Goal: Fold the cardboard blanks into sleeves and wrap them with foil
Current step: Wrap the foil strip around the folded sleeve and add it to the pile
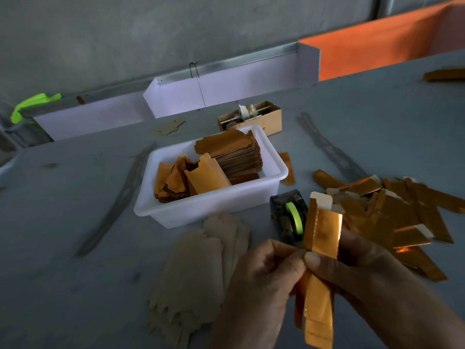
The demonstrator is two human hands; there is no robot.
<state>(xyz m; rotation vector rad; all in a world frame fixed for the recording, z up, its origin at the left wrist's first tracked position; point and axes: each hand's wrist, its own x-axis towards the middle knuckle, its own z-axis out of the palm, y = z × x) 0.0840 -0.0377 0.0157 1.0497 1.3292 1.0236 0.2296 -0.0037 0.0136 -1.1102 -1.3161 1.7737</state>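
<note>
Grey worktable (75, 202) under dim light, grey wall behind, two low white partition boards (226, 89) along the far edge and an orange panel (377, 46) at the right. One white plastic tub (208, 207) mid-table, holding two lots of orange foil pieces: a neat stack (234, 152) at its far end, a looser bunch (191, 177) at the near end. One small open cardboard box (261, 117) just behind the tub, with odds and ends too small to name. One dark tape dispenser (289, 215) with a green roll beside the tub. One fanned pile of plain cardboard blanks (196, 273) near the left hand. One heap of foil-wrapped sleeves (392, 210) at the right. Two hands low in view: left hand (261, 285) and right hand (357, 268) both pinching one foil-covered sleeve (322, 233), held upright above the table, a foil strip (318, 321) hanging below
</note>
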